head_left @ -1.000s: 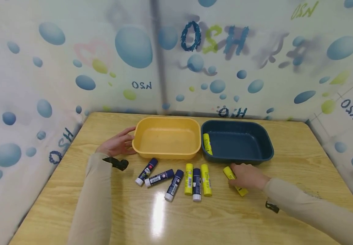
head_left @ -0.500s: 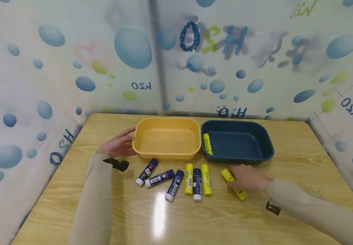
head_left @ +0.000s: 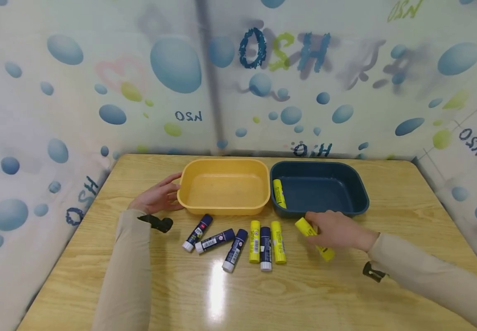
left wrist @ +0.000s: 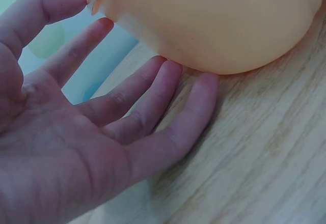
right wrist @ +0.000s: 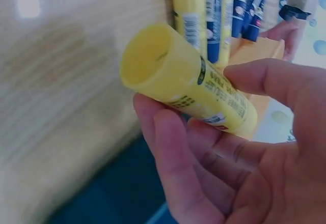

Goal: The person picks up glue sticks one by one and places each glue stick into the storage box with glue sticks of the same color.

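My right hand [head_left: 341,230] holds a yellow glue stick [head_left: 305,226] in front of the dark blue bin [head_left: 364,202]. Thumb and fingers pinch its barrel in the right wrist view, where one round end of the glue stick [right wrist: 178,76] faces the camera. At the left end of the yellow-orange bin [head_left: 223,210], my left hand [head_left: 154,197] rests with fingers spread and loosely bent. Its fingertips [left wrist: 206,84] are right at the wall of that bin in the left wrist view. Another yellow glue stick [head_left: 279,193] lies inside the blue bin, against its left wall.
Before the bins lie two yellow glue sticks, a left one [head_left: 255,241] and a right one [head_left: 278,242], with a navy glue stick [head_left: 265,248] between them. Several more navy glue sticks [head_left: 235,250] lie further left. A patterned wall covering [head_left: 238,92] rises behind the wooden table [head_left: 288,303].
The right hand has lifted the yellow glue stick from the table, raising it slightly toward the blue bin. My left hand stays at the yellow-orange bin.
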Demonstrator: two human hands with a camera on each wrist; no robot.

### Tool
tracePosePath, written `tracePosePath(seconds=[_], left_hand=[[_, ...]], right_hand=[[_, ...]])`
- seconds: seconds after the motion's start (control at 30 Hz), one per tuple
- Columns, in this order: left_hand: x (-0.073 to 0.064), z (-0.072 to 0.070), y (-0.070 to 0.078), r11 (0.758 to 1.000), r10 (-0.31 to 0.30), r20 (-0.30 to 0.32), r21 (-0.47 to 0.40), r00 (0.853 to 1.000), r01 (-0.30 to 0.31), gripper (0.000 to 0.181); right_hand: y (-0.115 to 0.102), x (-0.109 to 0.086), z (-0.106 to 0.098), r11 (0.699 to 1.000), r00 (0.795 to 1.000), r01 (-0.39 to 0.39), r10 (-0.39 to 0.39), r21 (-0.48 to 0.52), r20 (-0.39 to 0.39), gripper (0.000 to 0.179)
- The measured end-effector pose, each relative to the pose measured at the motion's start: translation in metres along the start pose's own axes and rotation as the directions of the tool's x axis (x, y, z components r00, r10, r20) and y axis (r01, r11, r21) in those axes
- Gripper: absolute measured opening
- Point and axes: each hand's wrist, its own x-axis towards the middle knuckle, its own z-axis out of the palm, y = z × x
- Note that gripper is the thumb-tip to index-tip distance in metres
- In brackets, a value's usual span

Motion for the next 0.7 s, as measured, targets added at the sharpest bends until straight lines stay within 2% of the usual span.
tracePosePath(seconds=[0.3,0.7], left_hand=[[0.0,0.001,0.0,1.0,-0.01,-0.018,-0.011,1.0,0.01,0.061],[-0.001,0.001,0.0,1.0,-0.008,-0.004,-0.014,1.0,0.008,0.06]], right_hand=[[-0.003,-0.005,-0.026,0.999,0.999,0.038,-0.038,-0.024,-0.034,0.021],[-0.008,0.001,-0.045,0.999,0.999,0.023,-0.024,-0.034,-0.024,0.022]])
